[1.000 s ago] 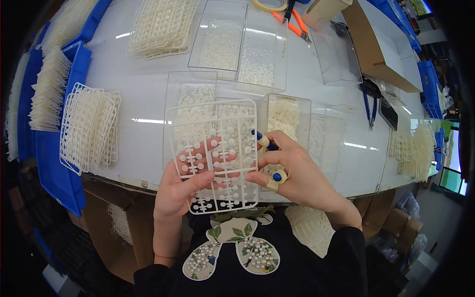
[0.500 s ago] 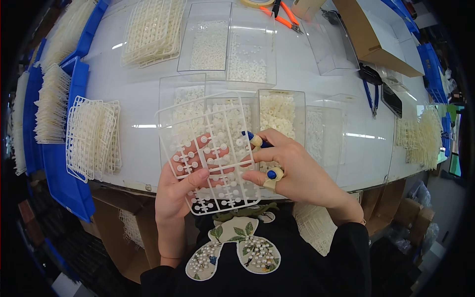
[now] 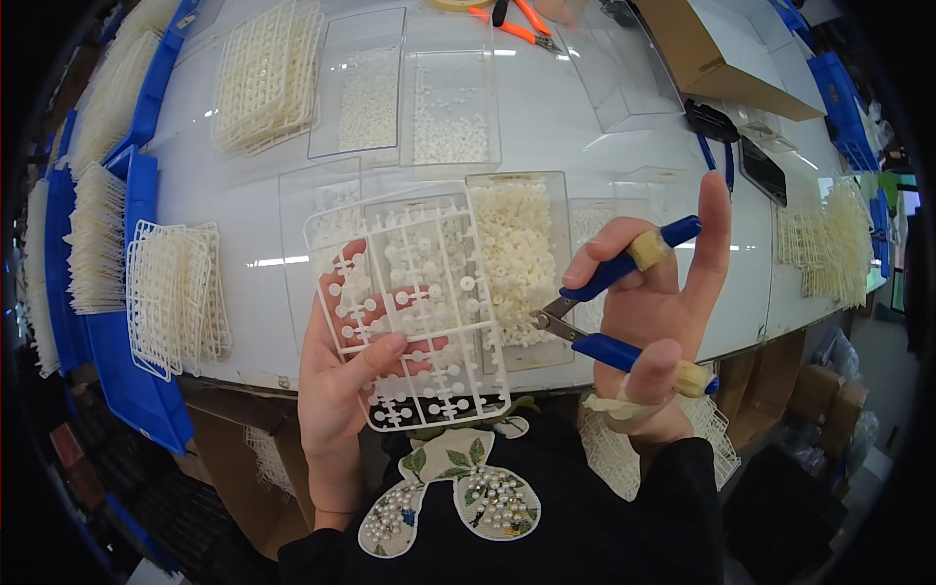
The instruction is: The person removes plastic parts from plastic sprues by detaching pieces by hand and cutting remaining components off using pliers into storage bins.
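Note:
My left hand grips a white plastic sprue frame by its lower left side, thumb on top and fingers behind. Small round parts hang from its thin bars. To the right, my right hand is turned palm up, one finger stretched out. It holds nippers with blue handles wrapped in cream tape. The handles are spread, and the tips point left, apart from the frame. Beneath the tips lie cream plastic pieces in a clear box. Other clear boxes behind the frame are partly hidden.
Stacks of sprue frames stand at the left beside blue bins, with another stack farther back. Two clear boxes of white bits sit beyond. Orange-handled pliers, a cardboard box and a phone lie far right.
My right hand has moved right, away from the sprue frame, and turned palm up with the nippers opened. My left hand keeps the frame nearly in place. The view has shifted slightly.

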A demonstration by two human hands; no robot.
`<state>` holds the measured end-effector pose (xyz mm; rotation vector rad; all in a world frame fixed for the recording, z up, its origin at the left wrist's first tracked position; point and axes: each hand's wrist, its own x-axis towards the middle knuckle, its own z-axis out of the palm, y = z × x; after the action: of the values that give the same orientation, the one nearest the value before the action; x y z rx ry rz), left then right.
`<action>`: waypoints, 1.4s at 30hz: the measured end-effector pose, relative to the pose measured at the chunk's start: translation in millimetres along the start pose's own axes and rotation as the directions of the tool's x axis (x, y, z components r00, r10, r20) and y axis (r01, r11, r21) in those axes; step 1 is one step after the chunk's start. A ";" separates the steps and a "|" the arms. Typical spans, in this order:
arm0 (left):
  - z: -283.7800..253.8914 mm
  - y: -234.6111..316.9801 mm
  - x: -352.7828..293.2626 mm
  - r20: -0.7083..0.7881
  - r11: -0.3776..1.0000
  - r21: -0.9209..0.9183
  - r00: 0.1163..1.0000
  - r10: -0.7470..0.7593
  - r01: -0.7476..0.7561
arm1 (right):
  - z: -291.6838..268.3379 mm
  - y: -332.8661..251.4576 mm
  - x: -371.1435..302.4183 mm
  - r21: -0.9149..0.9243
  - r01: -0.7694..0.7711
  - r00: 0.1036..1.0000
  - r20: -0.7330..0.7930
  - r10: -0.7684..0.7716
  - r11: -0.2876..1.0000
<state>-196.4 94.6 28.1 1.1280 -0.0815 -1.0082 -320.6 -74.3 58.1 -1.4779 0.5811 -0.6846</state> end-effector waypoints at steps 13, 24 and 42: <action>41.5 -12.2 12.2 0.050 0.985 0.072 0.986 -0.161 0.157 | -28.2 32.9 -15.8 0.388 0.146 0.989 -0.080 -0.124 0.910; 40.1 -23.6 17.7 0.036 0.981 0.112 0.986 -0.163 0.158 | -35.7 52.8 -10.4 0.326 0.264 0.960 0.003 -0.280 0.908; 41.6 -23.0 15.7 0.078 0.977 0.099 0.977 -0.197 0.189 | -37.8 56.8 -5.4 0.304 0.333 0.936 0.007 -0.352 0.892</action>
<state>-223.4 52.8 23.4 1.1913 -0.0899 -1.2376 -348.3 -98.1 0.3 -1.3194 0.1536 -0.9540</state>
